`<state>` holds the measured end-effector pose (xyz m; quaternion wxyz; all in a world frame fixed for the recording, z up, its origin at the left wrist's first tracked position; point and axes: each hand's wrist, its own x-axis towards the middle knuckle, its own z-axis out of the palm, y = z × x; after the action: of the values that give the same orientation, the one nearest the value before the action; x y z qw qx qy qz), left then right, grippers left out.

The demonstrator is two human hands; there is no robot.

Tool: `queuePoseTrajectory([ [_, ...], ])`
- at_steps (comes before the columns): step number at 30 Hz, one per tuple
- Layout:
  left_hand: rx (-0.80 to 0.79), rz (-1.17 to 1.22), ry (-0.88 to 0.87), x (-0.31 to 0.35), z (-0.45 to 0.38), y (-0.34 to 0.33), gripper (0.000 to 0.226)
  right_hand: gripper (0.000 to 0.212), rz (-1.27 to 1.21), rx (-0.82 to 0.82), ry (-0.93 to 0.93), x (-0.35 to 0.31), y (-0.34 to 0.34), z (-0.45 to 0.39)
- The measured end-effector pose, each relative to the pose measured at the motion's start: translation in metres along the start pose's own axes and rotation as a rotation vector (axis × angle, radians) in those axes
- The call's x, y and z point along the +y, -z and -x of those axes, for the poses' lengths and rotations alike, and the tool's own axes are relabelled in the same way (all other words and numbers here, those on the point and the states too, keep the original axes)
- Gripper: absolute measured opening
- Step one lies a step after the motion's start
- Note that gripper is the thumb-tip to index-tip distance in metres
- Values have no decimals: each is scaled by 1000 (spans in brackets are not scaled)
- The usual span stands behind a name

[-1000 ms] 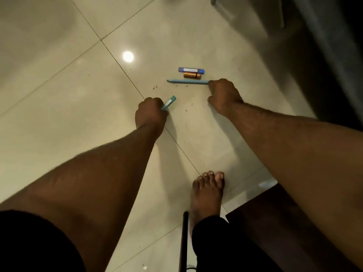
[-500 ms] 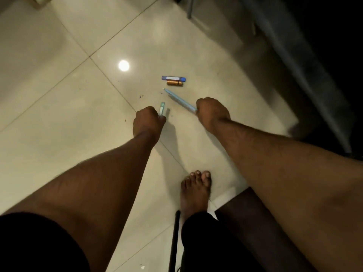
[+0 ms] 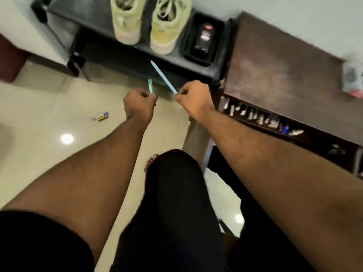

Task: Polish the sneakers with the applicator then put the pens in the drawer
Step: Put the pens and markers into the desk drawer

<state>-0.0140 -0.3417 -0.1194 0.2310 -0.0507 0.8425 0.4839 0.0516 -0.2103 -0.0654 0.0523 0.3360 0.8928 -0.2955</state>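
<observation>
Two pens are held up at mid-frame: the left hand (image 3: 139,104) grips a short teal pen (image 3: 150,86), and the right hand (image 3: 193,99) pinches a long light-blue pen (image 3: 163,76) angled toward the upper left. Pale green sneakers (image 3: 149,22) sit on a black rack (image 3: 117,50) at the top. At right, the open drawer (image 3: 275,122) of a dark wooden cabinet (image 3: 284,71) shows small, blurred items.

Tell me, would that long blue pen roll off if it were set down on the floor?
Probably. The long blue pen looks slim and round, so it may roll on the glossy tile floor. It stays straight though the right hand pinches only one end, so it is likely stiff and light. The smooth barrel could slip in a loose pinch.
</observation>
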Motion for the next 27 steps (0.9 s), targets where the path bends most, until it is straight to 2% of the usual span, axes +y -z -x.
queuePoseTrajectory([
  [5, -145, -141, -259, 79, 99, -14, 15, 18, -151, 151, -145, 66, 78, 113],
  [10, -280, -340, -329, 98, 188, -75, 23, 15, -245, 150, -341, 141, 98, 169],
  [14, -297, -425, -303, 81, 208, -141, 23, 19, -265, 93, -405, 187, 88, 162],
  [18, -242, -430, -187, 67, 197, -202, 19, 25, -332, 92, -499, 227, 68, 127],
  [22, -197, -431, -61, 57, 156, -248, 21, 16, -426, 111, -590, 256, 47, 74],
  [27, -160, -434, 59, 45, 96, -278, 28, 17, -452, 113, -562, 281, 32, 17],
])
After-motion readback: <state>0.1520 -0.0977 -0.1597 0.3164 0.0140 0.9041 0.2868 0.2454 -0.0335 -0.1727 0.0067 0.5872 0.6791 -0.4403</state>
